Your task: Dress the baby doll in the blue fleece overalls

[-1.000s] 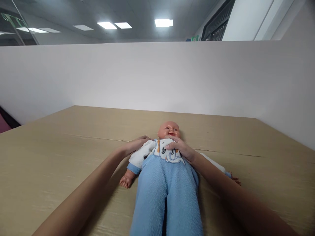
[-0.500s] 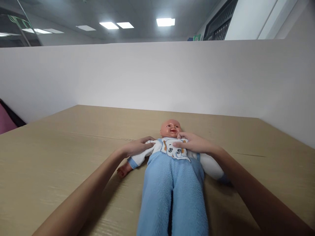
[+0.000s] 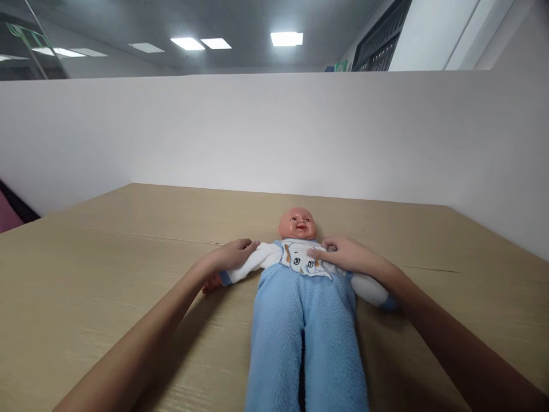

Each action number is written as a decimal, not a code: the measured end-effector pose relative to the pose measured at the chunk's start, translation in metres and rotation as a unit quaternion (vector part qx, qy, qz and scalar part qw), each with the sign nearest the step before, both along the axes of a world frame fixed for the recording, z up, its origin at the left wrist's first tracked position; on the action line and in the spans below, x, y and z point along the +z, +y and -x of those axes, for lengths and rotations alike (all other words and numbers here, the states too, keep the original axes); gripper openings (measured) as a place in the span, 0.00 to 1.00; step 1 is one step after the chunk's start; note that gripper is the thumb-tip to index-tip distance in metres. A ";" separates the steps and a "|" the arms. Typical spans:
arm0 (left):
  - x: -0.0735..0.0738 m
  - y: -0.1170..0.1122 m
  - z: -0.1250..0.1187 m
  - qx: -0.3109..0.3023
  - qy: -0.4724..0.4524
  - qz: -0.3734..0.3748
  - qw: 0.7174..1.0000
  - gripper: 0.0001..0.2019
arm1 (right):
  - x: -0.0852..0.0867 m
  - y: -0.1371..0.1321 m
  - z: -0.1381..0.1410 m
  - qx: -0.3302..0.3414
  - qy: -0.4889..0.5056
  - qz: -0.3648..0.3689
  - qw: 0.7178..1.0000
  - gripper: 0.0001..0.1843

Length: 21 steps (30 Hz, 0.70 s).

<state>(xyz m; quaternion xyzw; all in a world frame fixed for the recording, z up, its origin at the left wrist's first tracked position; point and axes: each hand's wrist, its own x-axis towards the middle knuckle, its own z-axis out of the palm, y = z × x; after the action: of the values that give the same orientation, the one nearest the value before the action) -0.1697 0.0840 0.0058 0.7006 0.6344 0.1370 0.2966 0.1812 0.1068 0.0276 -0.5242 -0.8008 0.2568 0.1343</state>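
Observation:
A baby doll [image 3: 306, 320] lies face up on a tan table, its bald head [image 3: 297, 224] at the far end. It wears fuzzy light-blue trousers and a white top [image 3: 302, 260] with an animal-face patch on the chest. My left hand [image 3: 234, 254] is closed around the white sleeve [image 3: 253, 266] on the doll's arm at the left. At the other shoulder, my right hand [image 3: 347, 253] has its fingers curled on the top, while its thumb reaches over the chest patch. My right forearm partly covers the doll's other sleeve and hides that hand.
The tan tabletop [image 3: 107, 274] has a lengthwise seam and a glossy surface. Behind it and at the right stands a white partition [image 3: 240, 131]. Something pink and black [image 3: 12, 212] shows at the far left edge.
My left hand has slid outward from the doll's shoulder along the sleeve, and the doll's arm has shifted up slightly. My right hand has moved from beside the chin out toward the shoulder.

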 end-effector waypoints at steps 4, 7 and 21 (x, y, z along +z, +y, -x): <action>-0.004 0.000 -0.002 -0.003 0.016 -0.018 1.000 0.28 | -0.018 -0.029 -0.027 -0.033 0.042 -0.173 0.984 0.23; -0.008 0.002 0.000 -0.008 0.019 -0.038 0.999 0.20 | -0.038 -0.062 -0.064 -0.039 0.026 -0.254 0.966 0.28; 0.039 -0.031 -0.148 -0.216 0.031 -0.378 0.900 0.09 | -0.074 -0.100 -0.126 -0.142 0.122 -0.143 0.972 0.25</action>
<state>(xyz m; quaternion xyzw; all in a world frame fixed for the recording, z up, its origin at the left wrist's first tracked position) -0.0216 0.0532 0.0448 0.8838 0.3771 0.2766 0.0120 0.3074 0.0072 -0.0464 -0.5729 -0.7241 0.1802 0.3390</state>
